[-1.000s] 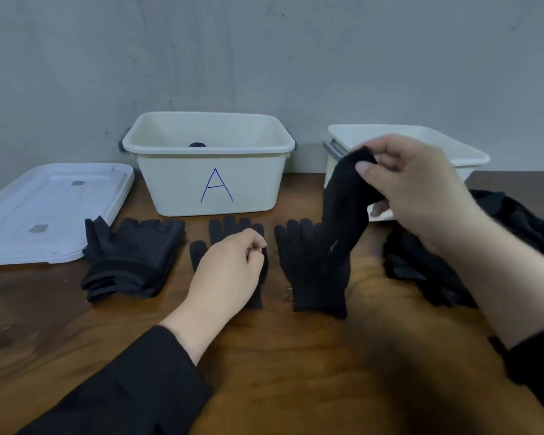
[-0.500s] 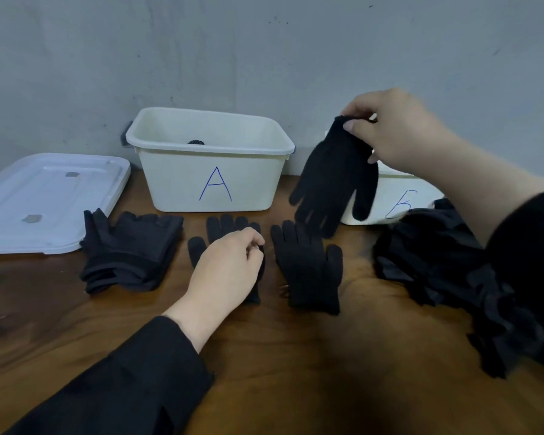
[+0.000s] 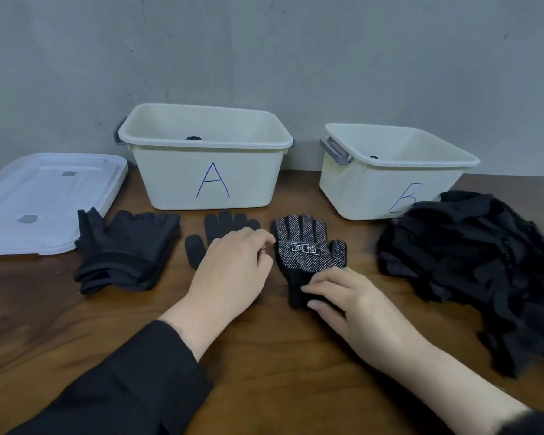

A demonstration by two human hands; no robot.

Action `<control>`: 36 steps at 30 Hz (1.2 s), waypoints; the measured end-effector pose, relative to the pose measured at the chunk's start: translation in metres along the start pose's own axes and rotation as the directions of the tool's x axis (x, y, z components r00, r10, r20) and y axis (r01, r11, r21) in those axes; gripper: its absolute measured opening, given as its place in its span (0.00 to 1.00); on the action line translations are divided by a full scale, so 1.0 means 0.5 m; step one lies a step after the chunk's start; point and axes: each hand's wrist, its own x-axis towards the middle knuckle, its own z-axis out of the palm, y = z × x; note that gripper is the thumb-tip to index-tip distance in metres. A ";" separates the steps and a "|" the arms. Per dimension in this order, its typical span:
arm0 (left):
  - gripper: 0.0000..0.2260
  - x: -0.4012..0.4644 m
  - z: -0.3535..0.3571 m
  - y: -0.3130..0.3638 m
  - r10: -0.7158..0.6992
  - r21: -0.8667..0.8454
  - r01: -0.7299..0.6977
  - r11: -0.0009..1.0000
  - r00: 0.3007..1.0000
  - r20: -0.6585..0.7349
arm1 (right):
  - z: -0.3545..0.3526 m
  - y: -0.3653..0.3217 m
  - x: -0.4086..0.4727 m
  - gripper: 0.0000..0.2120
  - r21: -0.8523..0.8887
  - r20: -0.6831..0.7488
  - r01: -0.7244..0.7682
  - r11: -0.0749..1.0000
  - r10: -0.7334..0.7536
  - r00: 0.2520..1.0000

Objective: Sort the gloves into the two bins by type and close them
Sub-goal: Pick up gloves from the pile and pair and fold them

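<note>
The dotted glove [image 3: 308, 255] is laid flat on the wooden table [image 3: 264, 372], grip dots and printed label facing up, directly in front of the gap between bin A [image 3: 206, 158] and bin B [image 3: 390, 171]. Its long axis is aligned away from the person: fingertips toward the bins, cuff toward the body. The cuff is covered by the right hand [image 3: 343, 296], whose fingers are curled over the cuff edge with the thumb below; whether the fabric is pinched or merely pressed cannot be determined. The right hand is therefore the nearer one, and the glove extends forward from it. A plain knit glove [image 3: 217, 230] is positioned just beside the dotted one on its left, partly covered by the left hand [image 3: 233, 265], which rests on it palm down with fingers loosely bent and thumb meeting forefinger. A stack of fingerless gloves [image 3: 126, 252] is located further left, next to a white lid [image 3: 44, 199]. An unsorted pile of dark gloves [image 3: 478, 252] is heaped at the right, in front of bin B. Both bins are open, with a small dark item visible in each.
</note>
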 end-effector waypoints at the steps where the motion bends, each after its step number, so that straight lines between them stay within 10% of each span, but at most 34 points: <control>1: 0.15 -0.001 0.001 0.002 0.015 0.032 -0.016 0.999 1.000 0.020 | -0.005 0.000 -0.001 0.15 0.041 -0.040 -0.019 0.999 0.021 0.999; 17: 0.14 -0.008 0.016 0.015 0.201 0.117 -0.217 0.969 0.971 0.131 | -0.034 0.080 -0.003 0.17 0.111 0.062 0.029 0.993 -0.036 0.997; 27: 0.31 -0.018 0.019 0.033 0.305 0.040 -0.337 0.940 0.891 0.337 | -0.014 0.052 0.008 0.10 0.005 -0.052 -0.027 1.000 0.027 0.998; 36: 0.07 -0.016 0.020 0.035 0.333 0.007 -0.343 0.939 0.915 0.227 | -0.052 0.051 -0.005 0.16 0.199 0.071 -0.069 0.978 0.056 0.996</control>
